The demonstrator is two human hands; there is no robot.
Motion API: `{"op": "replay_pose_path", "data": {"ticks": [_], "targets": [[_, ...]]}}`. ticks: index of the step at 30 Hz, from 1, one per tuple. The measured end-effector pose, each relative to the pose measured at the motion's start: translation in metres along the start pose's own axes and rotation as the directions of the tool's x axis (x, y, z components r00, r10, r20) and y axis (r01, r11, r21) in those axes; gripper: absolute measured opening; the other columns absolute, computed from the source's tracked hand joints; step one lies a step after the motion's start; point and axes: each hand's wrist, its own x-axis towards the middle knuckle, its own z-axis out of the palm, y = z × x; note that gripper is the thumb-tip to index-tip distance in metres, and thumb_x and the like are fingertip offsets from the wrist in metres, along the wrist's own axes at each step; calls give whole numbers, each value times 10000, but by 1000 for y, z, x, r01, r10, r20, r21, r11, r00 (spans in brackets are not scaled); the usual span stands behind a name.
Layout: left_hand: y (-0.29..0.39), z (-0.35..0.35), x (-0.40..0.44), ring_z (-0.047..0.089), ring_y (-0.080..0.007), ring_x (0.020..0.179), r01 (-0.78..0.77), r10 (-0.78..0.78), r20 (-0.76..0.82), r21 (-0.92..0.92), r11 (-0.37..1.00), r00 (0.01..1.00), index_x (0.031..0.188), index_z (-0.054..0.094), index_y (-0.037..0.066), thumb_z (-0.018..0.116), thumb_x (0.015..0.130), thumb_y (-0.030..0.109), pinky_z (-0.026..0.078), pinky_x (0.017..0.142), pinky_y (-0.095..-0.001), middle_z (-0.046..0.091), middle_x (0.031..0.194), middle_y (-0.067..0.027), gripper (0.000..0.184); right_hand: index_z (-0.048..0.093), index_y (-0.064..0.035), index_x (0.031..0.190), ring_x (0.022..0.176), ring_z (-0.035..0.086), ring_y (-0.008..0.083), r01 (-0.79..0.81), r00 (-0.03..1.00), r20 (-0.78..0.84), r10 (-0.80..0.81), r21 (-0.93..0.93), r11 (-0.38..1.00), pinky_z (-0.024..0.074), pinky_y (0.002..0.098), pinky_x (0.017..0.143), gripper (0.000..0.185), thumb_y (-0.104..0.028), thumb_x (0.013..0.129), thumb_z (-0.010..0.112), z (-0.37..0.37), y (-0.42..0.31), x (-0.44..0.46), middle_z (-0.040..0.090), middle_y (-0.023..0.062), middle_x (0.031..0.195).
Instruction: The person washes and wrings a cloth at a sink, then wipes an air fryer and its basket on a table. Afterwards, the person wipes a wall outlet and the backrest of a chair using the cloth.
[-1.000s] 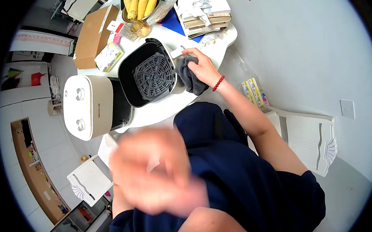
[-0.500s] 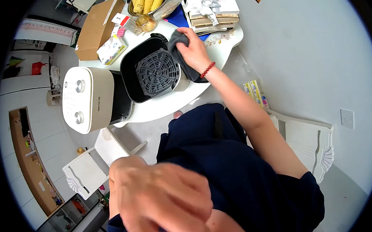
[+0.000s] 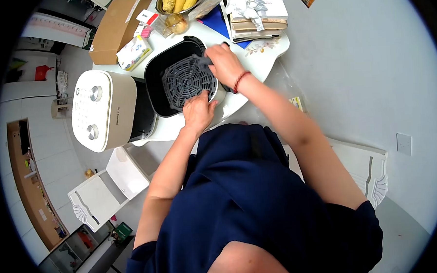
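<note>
On the table is an air fryer basket [image 3: 156,73], black inside with a cream front, with a dark slotted crisper plate [image 3: 187,80] in its bottom. My left hand [image 3: 199,112] grips the near rim, fingers over the inside and thumb outside. At the right-hand rim, my right hand [image 3: 225,65] is closed on a dark grey cloth [image 3: 204,64]; most of the cloth is hidden by the hand. A red bead bracelet circles the right wrist. Left of the basket stands the cream air fryer body [image 3: 122,109] with two silver knobs.
Behind the basket are a cardboard box [image 3: 114,31], a tissue pack [image 3: 134,53], a glass cup [image 3: 176,24] and a bowl of corn [image 3: 177,1]. A stack of books [image 3: 257,25] stands at the back right. White chairs [image 3: 127,172] are around the table.
My left hand has gone from close below the camera to the basket's near rim. My right hand has shifted slightly, and less of the cloth shows now.
</note>
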Motion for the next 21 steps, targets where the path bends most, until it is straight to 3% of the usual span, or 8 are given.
{"op": "replay_pose_path", "data": {"ticks": [7,9,11,13,15,17,19,21], "targets": [[2,-7,2,639,-379,925,-11,14,75,-41,999,997,1178,570,-9,684,839,303,470,816,-448,669,957,-212,474,556,-35,971,899,537,350,9,1000,-8,-7,295,955,443,397,786,263,12,729,647,-12,-19,-80,554,132,948],[2,-18,6,634,-382,980,52,-35,174,-94,994,984,1229,548,-13,695,837,344,472,855,-441,660,1029,-230,550,574,-44,976,909,583,352,-112,994,59,96,392,913,478,401,792,249,-27,752,680,-11,-10,-95,592,144,949],[3,-32,11,624,-380,1051,177,-124,311,-146,973,942,1290,513,-19,712,827,396,471,908,-431,641,1125,-249,652,608,-31,966,873,629,345,-413,907,147,395,490,768,499,388,784,172,-71,809,664,-13,2,-102,631,166,928],[-1,-31,26,580,-379,1156,131,-78,262,-193,972,962,1382,404,-46,738,794,450,447,985,-405,577,1249,-279,839,631,-23,1004,893,643,335,-449,844,40,535,599,663,506,375,808,187,-75,825,641,-29,-2,-83,653,168,965],[6,-25,37,567,-388,1174,46,-27,90,-207,977,996,1399,368,-60,745,785,442,442,998,-397,564,1263,-287,878,631,-29,1032,1022,606,336,-202,896,-225,383,561,803,480,373,883,236,-52,798,652,-38,-2,-52,637,161,1059],[19,-15,43,574,-418,1143,135,-116,94,-238,962,989,1410,327,-72,717,810,388,450,980,-415,572,1218,-317,851,638,-47,1045,1130,549,329,-72,962,-241,125,220,973,439,400,961,279,-42,768,670,-28,9,-24,606,132,1153],[29,-7,47,581,-449,1113,223,-203,100,-272,936,974,1422,285,-84,689,834,335,459,962,-433,580,1173,-346,827,639,-110,1031,1098,556,316,-117,992,-52,114,-52,992,424,470,965,307,-78,734,708,-15,13,-18,590,86,1174],[29,-4,49,619,-474,985,206,-190,94,-213,955,977,1418,265,-99,654,847,276,490,884,-468,616,1057,-351,787,622,-114,1010,1054,568,332,-204,969,153,196,40,978,445,455,930,301,-109,723,713,-13,24,-6,604,88,1112]]}}
